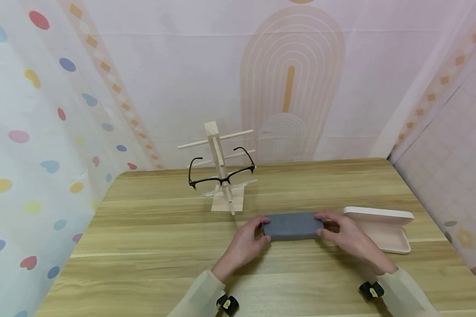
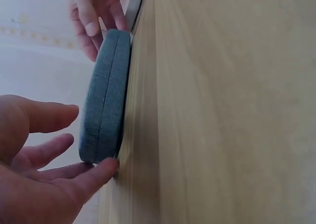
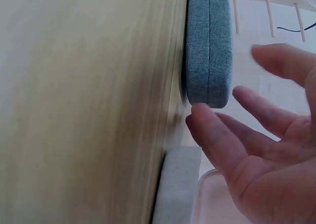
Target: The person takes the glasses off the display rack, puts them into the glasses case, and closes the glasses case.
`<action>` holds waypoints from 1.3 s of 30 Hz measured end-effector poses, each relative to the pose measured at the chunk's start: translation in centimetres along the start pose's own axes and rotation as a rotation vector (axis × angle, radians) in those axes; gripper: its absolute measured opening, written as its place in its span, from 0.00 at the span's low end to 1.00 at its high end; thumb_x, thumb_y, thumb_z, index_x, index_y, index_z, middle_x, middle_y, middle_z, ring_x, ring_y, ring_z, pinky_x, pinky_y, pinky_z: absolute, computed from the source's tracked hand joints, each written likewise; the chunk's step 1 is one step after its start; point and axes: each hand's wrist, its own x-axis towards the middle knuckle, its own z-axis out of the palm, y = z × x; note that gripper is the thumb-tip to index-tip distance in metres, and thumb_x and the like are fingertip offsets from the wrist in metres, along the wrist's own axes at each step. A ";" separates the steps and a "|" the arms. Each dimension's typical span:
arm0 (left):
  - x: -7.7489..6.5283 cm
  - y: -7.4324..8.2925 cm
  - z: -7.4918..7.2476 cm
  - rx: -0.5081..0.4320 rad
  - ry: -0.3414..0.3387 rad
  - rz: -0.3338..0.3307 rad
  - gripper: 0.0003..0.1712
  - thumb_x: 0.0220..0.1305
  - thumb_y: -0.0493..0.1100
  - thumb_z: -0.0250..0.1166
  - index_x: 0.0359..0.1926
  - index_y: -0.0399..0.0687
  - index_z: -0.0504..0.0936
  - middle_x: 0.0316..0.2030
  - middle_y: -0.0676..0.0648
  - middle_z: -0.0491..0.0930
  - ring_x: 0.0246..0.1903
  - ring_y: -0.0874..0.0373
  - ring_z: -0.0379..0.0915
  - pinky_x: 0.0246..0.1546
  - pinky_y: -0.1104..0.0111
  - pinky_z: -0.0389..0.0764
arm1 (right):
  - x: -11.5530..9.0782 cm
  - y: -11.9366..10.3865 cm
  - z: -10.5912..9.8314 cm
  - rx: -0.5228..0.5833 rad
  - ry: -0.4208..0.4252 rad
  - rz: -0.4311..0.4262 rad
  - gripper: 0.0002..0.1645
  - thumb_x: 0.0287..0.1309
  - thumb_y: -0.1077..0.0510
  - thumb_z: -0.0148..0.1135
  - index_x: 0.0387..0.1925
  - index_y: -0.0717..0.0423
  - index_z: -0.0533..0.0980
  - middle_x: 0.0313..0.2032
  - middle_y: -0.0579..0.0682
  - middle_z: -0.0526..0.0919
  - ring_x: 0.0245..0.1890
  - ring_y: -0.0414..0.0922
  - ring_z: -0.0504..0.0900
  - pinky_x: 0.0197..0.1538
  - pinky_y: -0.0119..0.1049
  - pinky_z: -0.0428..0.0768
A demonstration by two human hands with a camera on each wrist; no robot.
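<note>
A closed blue-grey fabric glasses case [image 1: 293,226] lies on the table between both hands. My left hand [image 1: 246,242] is at its left end; in the left wrist view, fingertips [image 2: 106,167] touch the case's end while the upper digit stays apart from it. At the opposite end is my right hand [image 1: 349,237], its fingers loosely bent; in the right wrist view, fingertips [image 3: 200,110] reach the case's end and the upper digit is clear of it. Behind the case, black-framed glasses [image 1: 223,178] rest on a wooden display stand [image 1: 211,128].
To the right of the right hand stands a pale pink-white case [image 1: 381,215] with its lid raised. The wooden tabletop [image 1: 150,246] ends at a patterned curtain [image 1: 174,79] behind and on the left. Each wrist carries a small black camera [image 1: 227,304].
</note>
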 end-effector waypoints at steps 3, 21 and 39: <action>-0.5 0.0 -0.1 -0.008 0.020 0.028 0.26 0.68 0.34 0.67 0.66 0.37 0.76 0.70 0.36 0.71 0.69 0.40 0.68 0.68 0.50 0.72 | -0.4 -0.3 0.1 -0.021 0.035 -0.005 0.27 0.71 0.53 0.65 0.65 0.62 0.76 0.64 0.62 0.78 0.60 0.60 0.80 0.59 0.53 0.82; -4.1 2.2 -1.7 -0.093 0.337 0.106 0.15 0.69 0.40 0.68 0.55 0.44 0.84 0.46 0.55 0.88 0.52 0.56 0.82 0.62 0.53 0.78 | -1.8 -3.2 1.5 -0.196 0.390 -0.181 0.14 0.71 0.54 0.64 0.51 0.56 0.85 0.52 0.51 0.87 0.57 0.54 0.82 0.55 0.40 0.77; -6.5 3.0 -7.4 0.007 0.571 0.269 0.10 0.69 0.35 0.68 0.50 0.43 0.86 0.47 0.53 0.88 0.50 0.57 0.83 0.56 0.65 0.80 | -0.6 -7.7 2.9 -0.127 0.438 -0.339 0.11 0.69 0.58 0.66 0.50 0.50 0.85 0.54 0.44 0.86 0.57 0.49 0.82 0.61 0.30 0.73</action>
